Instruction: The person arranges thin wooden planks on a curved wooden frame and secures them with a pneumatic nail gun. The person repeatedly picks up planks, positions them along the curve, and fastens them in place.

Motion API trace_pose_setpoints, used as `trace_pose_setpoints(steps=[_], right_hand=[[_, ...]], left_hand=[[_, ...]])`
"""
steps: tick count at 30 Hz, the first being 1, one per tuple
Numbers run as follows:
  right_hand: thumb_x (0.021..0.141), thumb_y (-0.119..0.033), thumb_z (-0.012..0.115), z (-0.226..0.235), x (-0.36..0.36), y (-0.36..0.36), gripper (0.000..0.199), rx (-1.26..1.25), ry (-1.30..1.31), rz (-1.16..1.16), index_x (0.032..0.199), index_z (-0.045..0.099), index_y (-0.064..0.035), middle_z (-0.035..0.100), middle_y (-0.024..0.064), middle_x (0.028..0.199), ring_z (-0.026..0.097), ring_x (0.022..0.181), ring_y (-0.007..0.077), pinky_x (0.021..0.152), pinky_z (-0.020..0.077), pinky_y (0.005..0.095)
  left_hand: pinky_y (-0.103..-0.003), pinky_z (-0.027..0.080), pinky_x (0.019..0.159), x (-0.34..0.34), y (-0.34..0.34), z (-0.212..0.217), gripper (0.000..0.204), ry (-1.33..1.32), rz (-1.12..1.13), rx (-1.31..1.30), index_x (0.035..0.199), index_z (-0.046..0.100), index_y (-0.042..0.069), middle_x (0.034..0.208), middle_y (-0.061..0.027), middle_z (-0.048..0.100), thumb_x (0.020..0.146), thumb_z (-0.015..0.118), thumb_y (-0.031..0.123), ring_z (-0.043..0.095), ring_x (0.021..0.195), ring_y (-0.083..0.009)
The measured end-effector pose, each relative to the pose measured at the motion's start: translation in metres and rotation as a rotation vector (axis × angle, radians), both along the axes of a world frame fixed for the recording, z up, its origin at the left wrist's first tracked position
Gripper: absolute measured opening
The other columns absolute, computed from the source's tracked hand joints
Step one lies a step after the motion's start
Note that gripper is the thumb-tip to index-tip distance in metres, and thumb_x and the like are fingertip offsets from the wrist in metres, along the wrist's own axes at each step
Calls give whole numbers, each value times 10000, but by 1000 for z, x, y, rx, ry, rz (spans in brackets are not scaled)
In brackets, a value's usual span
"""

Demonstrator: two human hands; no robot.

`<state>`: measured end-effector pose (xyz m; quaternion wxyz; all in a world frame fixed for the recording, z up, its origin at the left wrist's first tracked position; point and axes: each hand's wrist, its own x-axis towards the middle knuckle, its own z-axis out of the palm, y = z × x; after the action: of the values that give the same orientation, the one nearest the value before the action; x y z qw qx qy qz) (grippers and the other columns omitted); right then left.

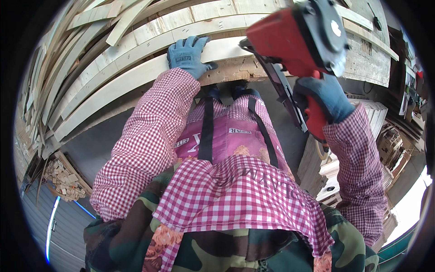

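My right hand, in a blue-grey work glove, is wrapped round the handle of a red and black nail gun. The tool is raised at the right, its nose close to the near wooden board and its long magazine slanting down toward me. Whether the nose touches the board I cannot tell. My left hand, in a matching glove, lies flat on that pale board with its fingers spread over the top. Behind it runs another long board with small marks along it.
Loose wooden strips are heaped at the far left. A box of wood offcuts stands on the floor at the lower left. Stacked pale boards are at my right. The bench's rough front edge runs just before my legs.
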<state>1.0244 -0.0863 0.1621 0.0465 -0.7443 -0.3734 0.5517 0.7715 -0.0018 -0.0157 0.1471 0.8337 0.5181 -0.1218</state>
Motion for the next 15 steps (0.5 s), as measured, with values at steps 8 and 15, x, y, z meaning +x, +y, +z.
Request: trace_pose_setpoints(steps=[8,15], right_hand=[[782,-148,578,15,108,-34,216,253,-108,-507,649,571,22,551,109,579,525,490,187,477,413,289],[758,-225,705,-25,261,-10,246,378,-727,-367,814,653,8,665,91,768,600,651,124,576,454,264]], left_hand=[[-402,296,1023,-7,-2,8,789,-83,-29,5,1276,491,268,1174,3,497,573,800,450,450,1136,-201],[-424,290,1019,-13,0,10,790,-133,-85,-11,1271,489,234,1212,-7,475,591,771,518,438,1143,-210]])
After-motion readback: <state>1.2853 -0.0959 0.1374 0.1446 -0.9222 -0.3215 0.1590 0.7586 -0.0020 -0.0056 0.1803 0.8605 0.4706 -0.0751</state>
